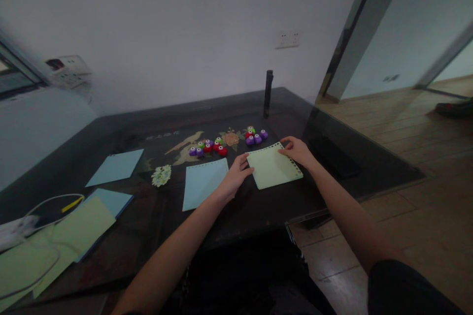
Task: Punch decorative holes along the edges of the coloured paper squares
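Note:
A pale green paper sheet (274, 167) with a punched border along its far and right edges lies flat on the dark table (111, 130). My left hand (236, 177) rests on the sheet's left edge, fingers pressing it. At the far right corner of the sheet my right hand (297, 151) touches it with its fingertips. Just left of my left hand lies a light blue sheet (204, 182) with a punched top edge. Behind both sheets sit several small craft punches, red and purple (209, 147), and another cluster of purple and green punches (255, 136).
More blue sheets (115, 167) and green sheets (83, 226) lie at the left, with a white cable (44, 202) and a yellow pencil (72, 204). A heap of small paper cut-outs (161, 175) sits mid-table. A dark upright post (268, 93) stands at the back. Wooden floor lies to the right.

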`<move>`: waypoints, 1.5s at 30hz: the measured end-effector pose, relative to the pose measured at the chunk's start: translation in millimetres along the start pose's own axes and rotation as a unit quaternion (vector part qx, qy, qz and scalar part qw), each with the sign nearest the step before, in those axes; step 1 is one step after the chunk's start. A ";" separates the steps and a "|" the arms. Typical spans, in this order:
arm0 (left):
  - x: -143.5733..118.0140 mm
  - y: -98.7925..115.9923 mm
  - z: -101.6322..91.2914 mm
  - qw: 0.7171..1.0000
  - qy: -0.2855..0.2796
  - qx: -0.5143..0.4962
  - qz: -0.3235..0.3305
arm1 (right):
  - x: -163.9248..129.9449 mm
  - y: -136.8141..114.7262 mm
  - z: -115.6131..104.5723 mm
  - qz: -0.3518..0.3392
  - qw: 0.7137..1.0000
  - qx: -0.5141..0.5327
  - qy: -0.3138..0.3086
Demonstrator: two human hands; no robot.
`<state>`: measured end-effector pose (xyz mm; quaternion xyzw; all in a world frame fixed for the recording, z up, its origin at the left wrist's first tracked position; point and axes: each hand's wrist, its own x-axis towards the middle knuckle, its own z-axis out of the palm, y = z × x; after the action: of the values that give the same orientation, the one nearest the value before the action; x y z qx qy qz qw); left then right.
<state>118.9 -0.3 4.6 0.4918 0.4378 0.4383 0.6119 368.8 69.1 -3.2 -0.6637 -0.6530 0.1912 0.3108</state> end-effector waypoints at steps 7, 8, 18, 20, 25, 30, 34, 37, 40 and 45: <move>-5.9 5.0 4.4 0.999 -0.013 -0.032 -0.016 | 4.1 9.5 0.7 -0.008 0.998 -0.056 0.025; -6.4 5.1 4.9 0.999 -0.017 -0.034 -0.014 | 4.1 9.5 0.7 -0.011 0.998 -0.061 0.019; -8.0 4.6 8.1 0.999 -0.032 0.016 0.005 | 0.8 2.7 -0.8 -0.032 0.997 -0.071 -0.017; -8.7 9.4 6.8 0.999 -0.026 0.043 0.009 | -0.1 3.7 -1.9 -0.035 0.996 -0.086 -0.012; -18.7 31.0 -19.9 0.985 -0.059 0.135 0.087 | -1.7 -1.0 -7.6 -0.068 0.991 -0.110 0.027; -23.3 38.2 -87.0 0.897 0.029 0.393 0.198 | -9.8 -45.1 -2.8 -0.143 0.988 -0.057 0.009; -17.7 29.0 -137.1 0.812 0.083 0.540 0.207 | -21.2 -97.4 24.1 -0.237 0.965 -0.048 -0.098; -16.4 22.8 -158.0 0.788 0.086 0.583 0.177 | -23.7 -128.0 53.4 -0.293 0.941 -0.089 -0.144; -17.9 19.2 -166.0 0.775 0.064 0.608 0.158 | -20.2 -145.1 80.3 -0.336 0.919 -0.139 -0.154; -17.6 14.0 -167.4 0.762 0.035 0.631 0.142 | -17.0 -151.7 107.1 -0.338 0.912 -0.186 -0.142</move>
<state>-48.4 21.1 -2.0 0.8073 0.5620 0.1619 0.0786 183.4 62.8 16.1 -0.4150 -0.8992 0.0424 0.1316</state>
